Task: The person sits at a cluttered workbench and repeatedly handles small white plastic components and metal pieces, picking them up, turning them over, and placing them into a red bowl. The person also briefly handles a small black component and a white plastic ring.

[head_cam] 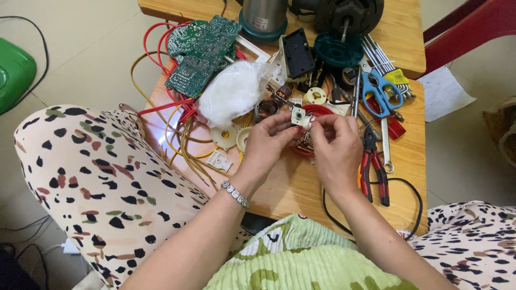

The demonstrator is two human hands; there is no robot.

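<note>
While both hands meet above the middle of the wooden tabletop (301, 182), a small white switch part (299, 116) with a dark centre sits pinched between them; its face points up toward the camera, and its long axis cannot be told, the piece being small and partly covered. Left hand (269, 140): fingers closed on the part's left side, a beaded bracelet (235, 194) at the wrist. Right hand (336, 145): fingertips closed on the part's right edge. Directly beneath the hands lies a red round piece (314, 111), partly hidden; just to the right lie red-handled pliers (373, 169), handles toward the person, beside a spanner (386, 145) lying lengthwise away from the person. Blue-handled scissors (380, 91) lie further back on the right. To the left, a white plastic bag (232, 92) rests near green circuit boards (201, 51); yellow and red wires (185, 139) trail off the left edge. A black cable (330, 212) loops at the near edge.
</note>
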